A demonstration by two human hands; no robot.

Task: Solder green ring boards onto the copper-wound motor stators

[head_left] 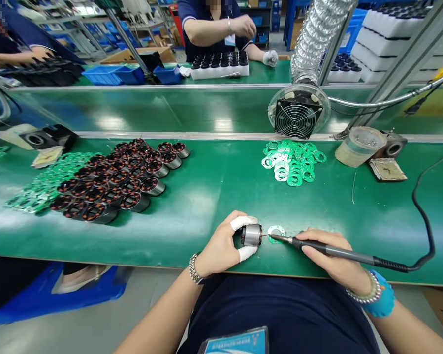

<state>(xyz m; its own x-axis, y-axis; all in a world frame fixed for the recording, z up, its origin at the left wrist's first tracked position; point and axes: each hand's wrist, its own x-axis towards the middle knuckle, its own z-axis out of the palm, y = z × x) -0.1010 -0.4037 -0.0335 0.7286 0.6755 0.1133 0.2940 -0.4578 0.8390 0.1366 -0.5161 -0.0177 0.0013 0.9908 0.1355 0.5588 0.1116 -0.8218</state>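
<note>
My left hand, with white covers on two fingertips, grips a motor stator lying on its side, its wound end facing right. In my right hand is a soldering iron, held like a pen and pointing left. The iron's tip lies over a ring-shaped green circuit board on the bench, just right of the stator. A thin lead seems to run between the stator and the tip; whether they touch I cannot tell.
Many stators stand at left beside green boards. More ring boards are piled under a fume fan. A tub and a sponge holder sit at right. The iron's cord curves there. Across the bench sits a co-worker.
</note>
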